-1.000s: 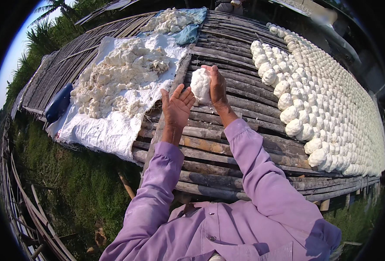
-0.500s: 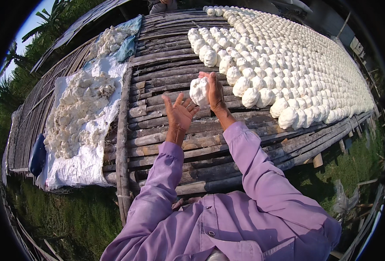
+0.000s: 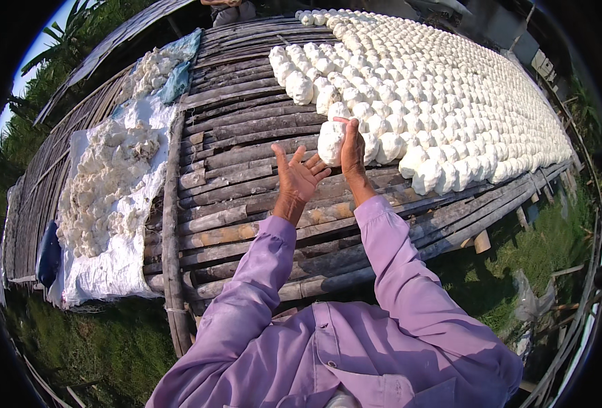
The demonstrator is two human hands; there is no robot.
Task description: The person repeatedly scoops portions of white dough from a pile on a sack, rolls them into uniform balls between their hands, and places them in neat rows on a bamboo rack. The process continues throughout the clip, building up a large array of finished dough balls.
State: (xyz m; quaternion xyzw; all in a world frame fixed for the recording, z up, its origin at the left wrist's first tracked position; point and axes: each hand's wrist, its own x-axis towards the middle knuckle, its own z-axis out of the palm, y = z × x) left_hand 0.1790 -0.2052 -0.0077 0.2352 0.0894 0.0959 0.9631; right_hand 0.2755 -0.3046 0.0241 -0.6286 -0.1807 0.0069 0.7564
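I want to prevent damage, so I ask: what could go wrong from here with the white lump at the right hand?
The white lump might slip from the right hand, as the left hand is open, not wrapped around it. If dropped, it could pick up dirt from the poles. It may also knock the closely packed lumps nearby.

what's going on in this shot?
A person in a purple shirt holds a white lump in their right hand. The left hand is open beside it, fingertips close to the lump. Similar lumps sit in packed rows on the right of a bamboo platform; a loose white heap lies on a white sheet to the left.
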